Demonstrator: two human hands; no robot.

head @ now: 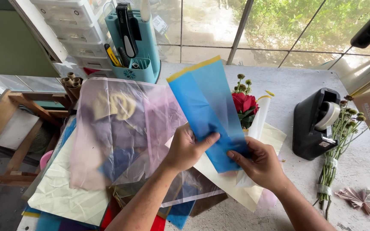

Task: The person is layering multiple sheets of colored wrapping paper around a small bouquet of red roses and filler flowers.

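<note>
Both hands were on the blue sheet (pixel 206 111), a translucent strip with a yellow band along its top edge. Left hand (pixel 184 149) pinched the sheet's lower left edge, thumb laid across the front, fingers behind. Right hand (pixel 260 164) gripped the lower right corner, thumb on top, fingers curled under. Sheet was held up off the table (pixel 287 85), tilted, top edge leaning away from the person.

Just behind the sheet: a red rose (pixel 244 103) with small green buds above it, partly wrapped in a cream sheet (pixel 232 179) lying under the right hand.

Left of the hands: a loose pile of translucent wrapping sheets (pixel 120 128), pinkish and purple on top, pale yellow and darker colours below, overhanging the table edge.

Far edge of the table: teal tool holder (pixel 135 47) with a cutter and pens, set against the window. Beside it, rolled brown paper tubes (pixel 71 81).

Right of the hands, well apart: black tape dispenser (pixel 315 124). Next to it, a bundle of green stems (pixel 337 149) with small buds, lying flat. Near the bottom right corner, a folded paper fan (pixel 360 199).
</note>
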